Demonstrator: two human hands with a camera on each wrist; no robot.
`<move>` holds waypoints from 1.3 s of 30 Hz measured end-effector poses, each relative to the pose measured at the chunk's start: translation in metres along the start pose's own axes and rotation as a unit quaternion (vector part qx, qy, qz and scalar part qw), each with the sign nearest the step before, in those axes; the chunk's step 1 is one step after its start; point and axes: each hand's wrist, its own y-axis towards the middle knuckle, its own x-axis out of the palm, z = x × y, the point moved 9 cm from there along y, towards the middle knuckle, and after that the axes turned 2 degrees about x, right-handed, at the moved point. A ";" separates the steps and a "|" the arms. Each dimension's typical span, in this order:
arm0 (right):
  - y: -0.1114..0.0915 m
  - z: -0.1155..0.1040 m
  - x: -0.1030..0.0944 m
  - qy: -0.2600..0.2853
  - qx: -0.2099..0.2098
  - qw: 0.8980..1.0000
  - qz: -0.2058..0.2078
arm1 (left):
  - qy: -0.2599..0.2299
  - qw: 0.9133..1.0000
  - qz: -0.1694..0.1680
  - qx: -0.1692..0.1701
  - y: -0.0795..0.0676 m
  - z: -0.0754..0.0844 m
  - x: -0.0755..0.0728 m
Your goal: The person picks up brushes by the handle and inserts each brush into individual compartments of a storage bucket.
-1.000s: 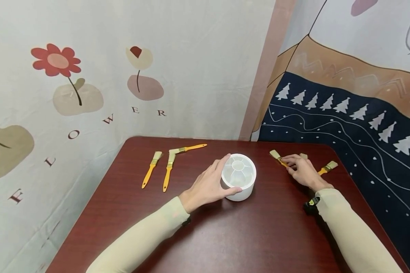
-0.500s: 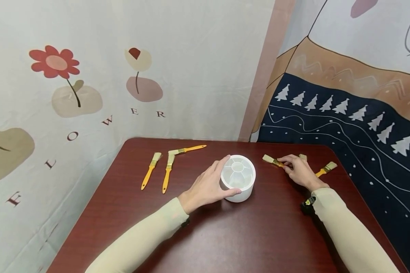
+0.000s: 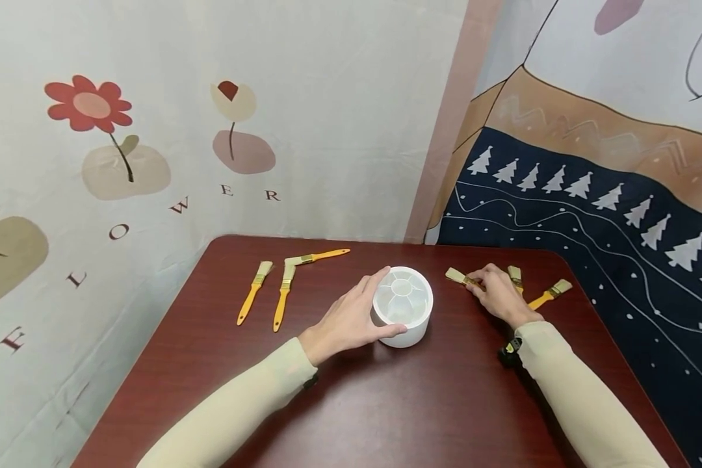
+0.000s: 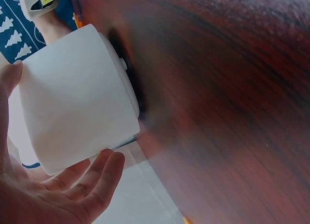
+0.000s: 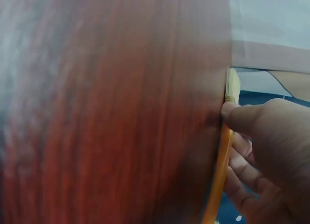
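Observation:
A white round organizer stands upright on the table, its top split into compartments around a central ring. My left hand grips its left side, thumb at the near side and fingers at the far side. In the left wrist view the organizer's smooth wall fills the space between thumb and fingers. To the right, my right hand pinches a paintbrush with pale bristles pointing left. The right wrist view shows the thumb on it near the metal band, with the yellow handle running below.
Just right of my right hand lie two more paintbrushes, one partly hidden behind the hand and another near the right edge. Across the table's left side are a paintbrush, a second brush and a third brush by the back edge.
The held paintbrush has swung its bristles leftward, and my right hand has shifted slightly left with it, uncovering more of the brush behind. My left hand keeps its grip on the organizer.

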 end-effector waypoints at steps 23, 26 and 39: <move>-0.010 -0.052 -0.002 0.067 0.018 0.997 0.033 | 0.003 1.000 -0.011 0.005 0.002 0.003 0.001; -0.010 -0.061 -0.008 0.065 0.016 0.997 0.047 | 0.002 1.000 -0.013 0.006 0.003 0.003 0.001; -0.018 -0.092 -0.028 0.080 -0.012 0.994 0.071 | -0.002 1.000 -0.023 -0.006 0.004 -0.003 0.001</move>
